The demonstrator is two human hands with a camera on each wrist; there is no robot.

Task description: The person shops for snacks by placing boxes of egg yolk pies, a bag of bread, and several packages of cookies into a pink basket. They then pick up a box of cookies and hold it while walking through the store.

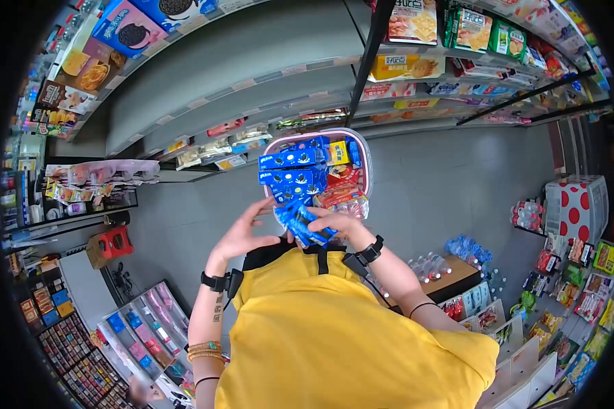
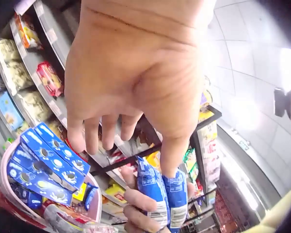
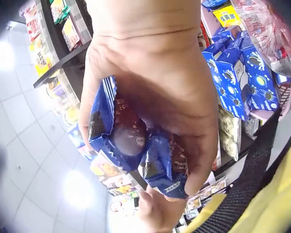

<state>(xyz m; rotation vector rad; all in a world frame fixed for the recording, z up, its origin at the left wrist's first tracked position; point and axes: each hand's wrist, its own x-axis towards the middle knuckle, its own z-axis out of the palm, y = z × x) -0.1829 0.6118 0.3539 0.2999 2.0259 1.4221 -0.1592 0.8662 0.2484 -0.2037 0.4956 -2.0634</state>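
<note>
My right hand (image 1: pixel 341 223) grips two small blue snack packets (image 1: pixel 299 221) in front of my body, just at the near side of the basket. In the right wrist view the packets (image 3: pixel 128 133) have dark see-through parts, and the thumb and fingers curl round them. My left hand (image 1: pixel 242 232) is beside them with fingers spread; in the left wrist view its thumb tip overlaps the blue packets (image 2: pixel 157 194). The pink-rimmed basket (image 1: pixel 370 163) holds several blue cookie boxes (image 1: pixel 293 160), a yellow packet (image 1: pixel 338 153) and red and clear packs (image 1: pixel 341 194).
Snack shelves (image 1: pixel 232 82) run along the front, with a black upright post (image 1: pixel 368 61). Bottled drinks (image 1: pixel 430 267) and a shelf of small packs stand to my right. A red stool (image 1: pixel 117 242) and a display rack (image 1: pixel 147 327) are on the left.
</note>
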